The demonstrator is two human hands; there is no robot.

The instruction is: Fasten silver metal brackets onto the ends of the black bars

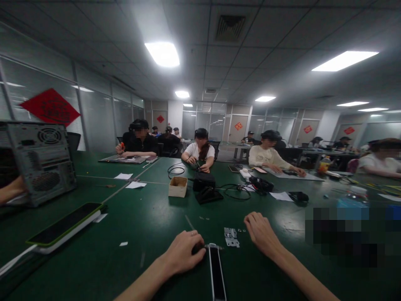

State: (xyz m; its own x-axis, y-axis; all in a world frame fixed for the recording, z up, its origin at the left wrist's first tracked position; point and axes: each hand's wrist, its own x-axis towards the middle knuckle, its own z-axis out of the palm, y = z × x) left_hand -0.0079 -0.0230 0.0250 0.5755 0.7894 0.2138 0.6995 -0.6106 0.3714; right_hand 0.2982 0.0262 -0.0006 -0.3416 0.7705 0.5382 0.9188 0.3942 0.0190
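Note:
A narrow black bar with a silver frame (217, 271) lies lengthwise in front of me, its far end crossed by a thin metal piece. At that end's left corner, my left hand (184, 253) has its thumb and forefinger closed together; what they pinch is too small to tell. Just right of the bar lie flat silver metal brackets with holes (231, 237). Tiny metal bits (241, 230) sit beside them. My right hand (260, 232) rests beyond these bits, knuckles up and fingers bent together, with the fingertips mostly hidden.
A small cardboard box (177, 187) and a black device with cables (204, 182) stand mid-table. On the left are a power bank-like slab (67, 228) and a computer case (42, 163), with another person's hand (12, 190) at it. Several people sit across the green table (150, 225).

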